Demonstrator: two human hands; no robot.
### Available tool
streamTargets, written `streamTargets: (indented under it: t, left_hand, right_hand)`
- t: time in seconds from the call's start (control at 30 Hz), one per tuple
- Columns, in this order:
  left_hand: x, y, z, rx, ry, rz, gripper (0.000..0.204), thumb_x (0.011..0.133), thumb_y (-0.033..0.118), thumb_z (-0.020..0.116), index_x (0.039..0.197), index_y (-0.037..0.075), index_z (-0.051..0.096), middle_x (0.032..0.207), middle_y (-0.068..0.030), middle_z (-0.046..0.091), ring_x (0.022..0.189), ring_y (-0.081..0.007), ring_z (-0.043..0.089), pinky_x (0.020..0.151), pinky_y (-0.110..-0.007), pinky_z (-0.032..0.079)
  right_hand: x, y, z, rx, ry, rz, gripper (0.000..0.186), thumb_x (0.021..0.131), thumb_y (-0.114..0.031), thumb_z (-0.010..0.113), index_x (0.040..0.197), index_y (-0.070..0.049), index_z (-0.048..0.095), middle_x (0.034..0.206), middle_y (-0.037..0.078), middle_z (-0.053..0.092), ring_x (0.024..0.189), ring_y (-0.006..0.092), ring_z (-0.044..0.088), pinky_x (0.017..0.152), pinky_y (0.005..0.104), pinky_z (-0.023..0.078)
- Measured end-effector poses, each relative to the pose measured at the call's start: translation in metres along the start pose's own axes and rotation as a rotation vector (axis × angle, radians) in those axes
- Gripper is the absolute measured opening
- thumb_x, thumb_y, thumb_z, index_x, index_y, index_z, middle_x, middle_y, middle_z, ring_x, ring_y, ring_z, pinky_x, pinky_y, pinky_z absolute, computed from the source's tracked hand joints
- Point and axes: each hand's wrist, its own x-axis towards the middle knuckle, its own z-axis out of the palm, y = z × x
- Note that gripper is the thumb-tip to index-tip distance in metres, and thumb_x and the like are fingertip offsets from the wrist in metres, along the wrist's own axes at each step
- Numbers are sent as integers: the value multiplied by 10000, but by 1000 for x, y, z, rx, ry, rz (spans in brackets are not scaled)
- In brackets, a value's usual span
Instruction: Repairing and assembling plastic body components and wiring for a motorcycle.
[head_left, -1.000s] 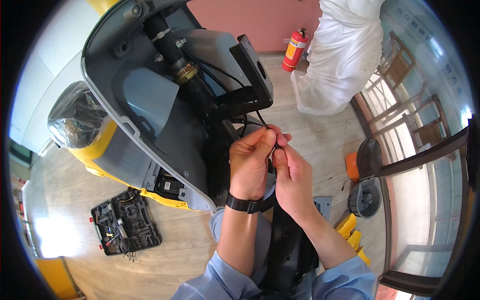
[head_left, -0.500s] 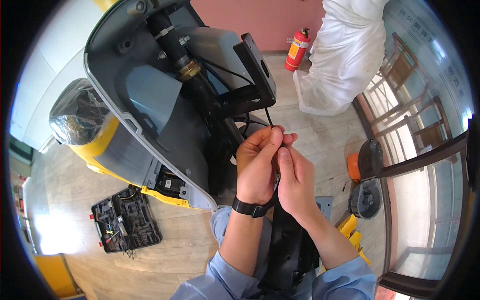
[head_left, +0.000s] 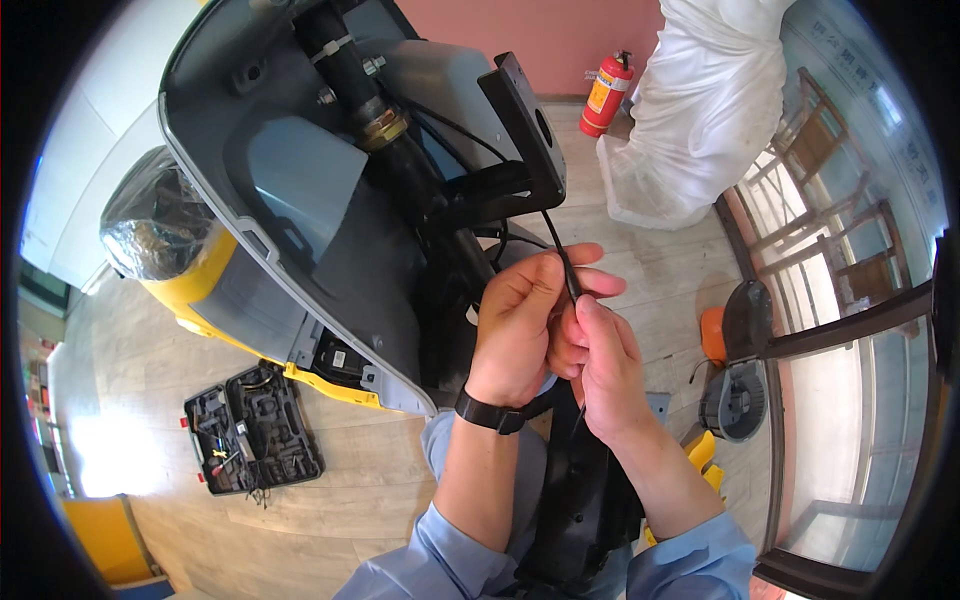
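Note:
A thin black cable (head_left: pixel 554 236) comes down past the black steel bracket (head_left: pixel 520 130) into both my hands. My left hand (head_left: pixel 515 325), with a black band on its wrist, has the cable across its fingers beside the thumb. Two of its fingertips stick out beyond the cable. My right hand (head_left: pixel 610 370) pinches the cable lower down between thumb and fingers. A short dark tail of it shows below that hand. The bracket is fixed to a black tube (head_left: pixel 405 175) inside an open grey shell (head_left: pixel 290 200). My curled fingers partly cover the cable.
Below my hands lies a long black panel (head_left: pixel 575 500). An open tool case (head_left: pixel 250 430) sits on the floor at left, near a yellow and grey machine body (head_left: pixel 215 265). A fire extinguisher (head_left: pixel 606 92) and white-wrapped object (head_left: pixel 690 120) stand beyond. An open grey bin (head_left: pixel 735 400) is at right.
My left fingers have spread outward, exposing more of the cable. The right hand has shifted slightly down and right along it. The view has shifted a little.

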Motion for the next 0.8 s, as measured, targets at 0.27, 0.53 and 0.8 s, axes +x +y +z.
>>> streamTargets:
  t: [0.27, 0.53, 0.8]
  left_hand:
    - [2, -12, -1, -134, -9, 47, 235, 1017, 242, 415, 1001, 40, 535, 815, -73, 620, 884, -229, 627, 792, -330, 513]
    - [-1, -15, 5, -273, 75, -39, 226, 1004, 244, 459, 955, 45, 553, 792, -55, 594, 828, -214, 596, 762, -309, 497]
    - [-4, -19, 8, -275, 158, -60, 237, 1004, 237, 462, 939, 28, 552, 786, -70, 587, 793, -215, 588, 731, -308, 494]
  right_hand:
    - [-1, 4, 4, -68, 27, -40, 352, 1015, -268, 389, 705, -102, 400, 633, -65, 347, 549, 37, 297, 489, 221, 228]
    - [-4, 17, 3, -263, 195, -161, 384, 1019, -254, 373, 691, -62, 427, 631, -40, 403, 573, 51, 344, 508, 241, 283]
    - [-9, 21, 15, -471, 298, -274, 392, 1002, -233, 387, 686, -15, 462, 607, 9, 449, 584, 104, 407, 534, 288, 335]
